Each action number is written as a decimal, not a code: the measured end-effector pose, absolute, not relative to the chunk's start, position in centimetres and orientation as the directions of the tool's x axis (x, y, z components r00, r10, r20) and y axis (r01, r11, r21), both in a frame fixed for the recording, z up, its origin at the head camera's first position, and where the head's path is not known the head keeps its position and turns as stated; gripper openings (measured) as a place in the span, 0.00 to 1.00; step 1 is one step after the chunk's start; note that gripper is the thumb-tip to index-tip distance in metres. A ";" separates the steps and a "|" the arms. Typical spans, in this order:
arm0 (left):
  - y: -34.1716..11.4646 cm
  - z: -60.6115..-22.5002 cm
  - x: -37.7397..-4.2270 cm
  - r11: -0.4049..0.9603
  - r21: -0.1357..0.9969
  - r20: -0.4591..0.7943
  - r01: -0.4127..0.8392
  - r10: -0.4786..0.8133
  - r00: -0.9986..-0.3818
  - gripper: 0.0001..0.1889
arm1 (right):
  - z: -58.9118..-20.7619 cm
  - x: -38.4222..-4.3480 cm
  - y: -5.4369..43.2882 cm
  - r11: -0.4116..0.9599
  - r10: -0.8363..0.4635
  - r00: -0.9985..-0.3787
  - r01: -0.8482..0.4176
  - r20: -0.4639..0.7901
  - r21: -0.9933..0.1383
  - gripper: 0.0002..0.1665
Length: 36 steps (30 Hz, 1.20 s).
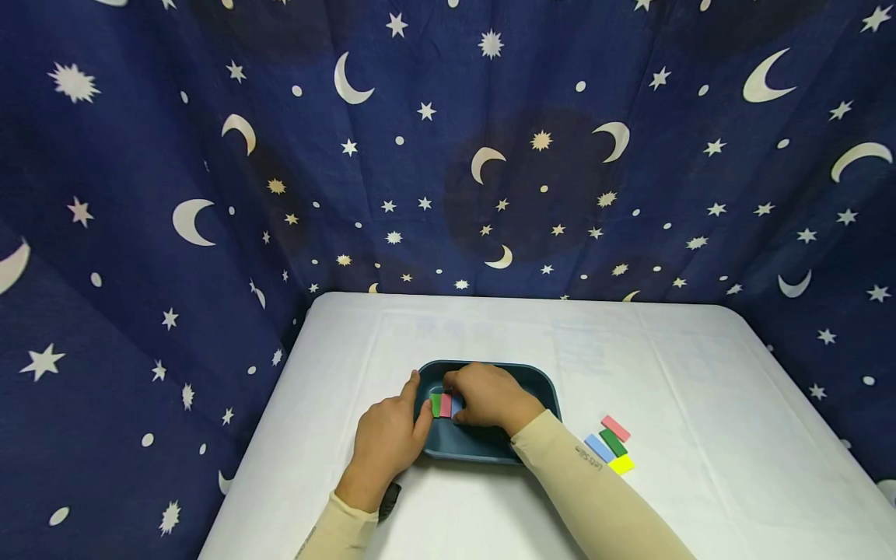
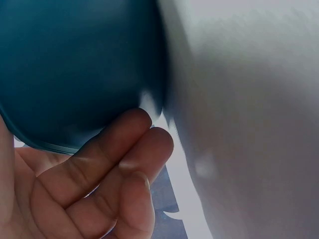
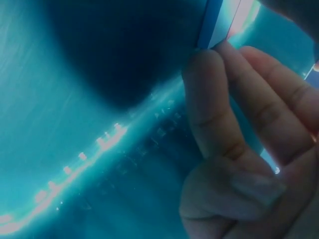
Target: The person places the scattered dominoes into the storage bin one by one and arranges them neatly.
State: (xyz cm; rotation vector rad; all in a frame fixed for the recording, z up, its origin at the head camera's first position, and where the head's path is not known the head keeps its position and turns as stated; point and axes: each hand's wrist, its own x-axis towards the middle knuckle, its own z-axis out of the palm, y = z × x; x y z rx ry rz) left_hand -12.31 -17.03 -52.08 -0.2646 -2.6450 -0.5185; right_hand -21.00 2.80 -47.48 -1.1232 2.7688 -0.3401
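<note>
Blue block in right hand (sleeve: "Let's Slim").

Tray looks like smooth plastic to me, kinda satin from above, but the right wrist view shows proper glossy streaks along the inside. Loose blocks come across as smooth and pretty matt, though painted wood or plastic, honestly can't tell. Blue block has a smooth, flat face too. The surface has a creased white cover, cloth or thin plastic sheet, hard to say. Curtain's plainly cloth, matt with soft folds. Sleeves look like smooth, matt fabric.
</note>
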 end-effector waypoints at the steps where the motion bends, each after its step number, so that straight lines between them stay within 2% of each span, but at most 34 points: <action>1: -17.1 -52.0 -12.3 0.912 0.316 0.444 0.262 0.102 -0.890 0.31 | -47.4 -21.1 2.7 0.699 -0.698 -0.715 -0.667 -0.041 -0.257 0.29; 24: -17.1 -52.0 -12.2 0.913 0.319 0.416 0.255 0.107 -0.903 0.31 | -47.8 -21.1 2.8 0.692 -0.702 -0.711 -0.669 -0.038 -0.270 0.32; 31: -17.1 -51.8 -12.2 0.913 0.319 0.417 0.255 0.106 -0.903 0.31 | -47.5 -21.3 2.8 0.688 -0.709 -0.705 -0.677 -0.039 -0.261 0.30; 36: -17.2 -51.7 -12.2 0.910 0.325 0.407 0.256 0.110 -0.907 0.31 | -46.9 -21.1 3.0 0.721 -0.679 -0.731 -0.651 -0.059 -0.238 0.31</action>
